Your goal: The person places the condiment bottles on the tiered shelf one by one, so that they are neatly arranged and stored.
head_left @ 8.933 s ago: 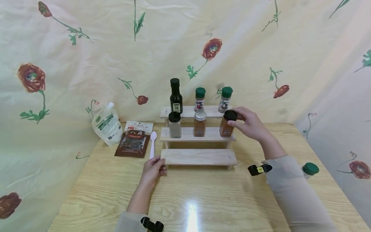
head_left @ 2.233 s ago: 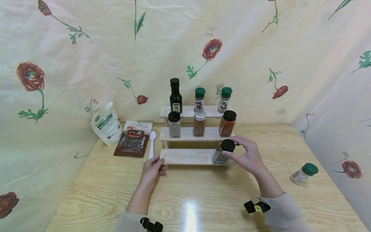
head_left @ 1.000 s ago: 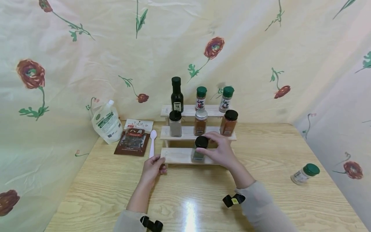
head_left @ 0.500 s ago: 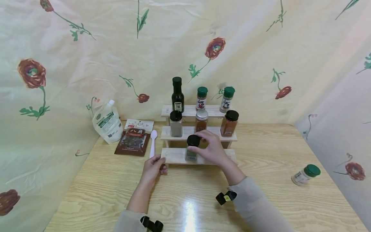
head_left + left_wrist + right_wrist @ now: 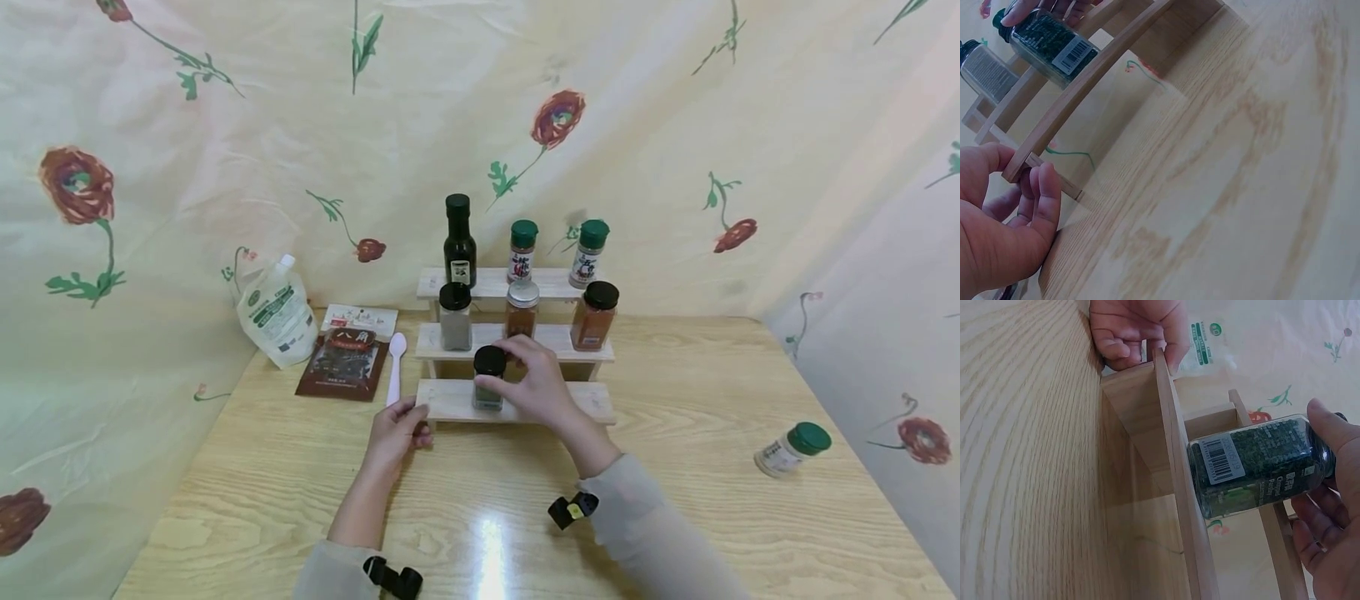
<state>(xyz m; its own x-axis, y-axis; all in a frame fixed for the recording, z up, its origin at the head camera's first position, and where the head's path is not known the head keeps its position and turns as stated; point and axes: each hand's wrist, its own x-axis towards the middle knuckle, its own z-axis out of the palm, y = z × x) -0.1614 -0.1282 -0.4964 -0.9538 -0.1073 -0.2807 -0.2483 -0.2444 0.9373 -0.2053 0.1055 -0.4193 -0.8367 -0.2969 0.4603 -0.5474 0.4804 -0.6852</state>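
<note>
A three-step wooden rack [image 5: 442, 403] stands on the table. My left hand [image 5: 393, 435] pinches the left end of its lowest step, thumb on top and fingers curled beneath, as the left wrist view also shows. My right hand [image 5: 542, 385] holds a square glass jar [image 5: 489, 397] of green flakes near its black lid, thumb on one side and fingers on the other. In the right wrist view the base of the jar [image 5: 1254, 465] touches the lowest step [image 5: 1175, 431]. It stands upright, left of the step's middle.
The middle step carries a grey-filled jar [image 5: 455, 321], a silver-lidded jar [image 5: 522, 310] and a red-brown jar [image 5: 595, 318]. On top stand a dark bottle [image 5: 460, 246] and two green-capped shakers. A pouch [image 5: 279, 317], packet [image 5: 348, 354] and spoon [image 5: 396, 367] lie left; another shaker [image 5: 791, 450] is right.
My right hand let go of the red-brown jar on the middle step, then brought the green-flake jar onto the lowest step and slid it left. My left hand has kept its grip.
</note>
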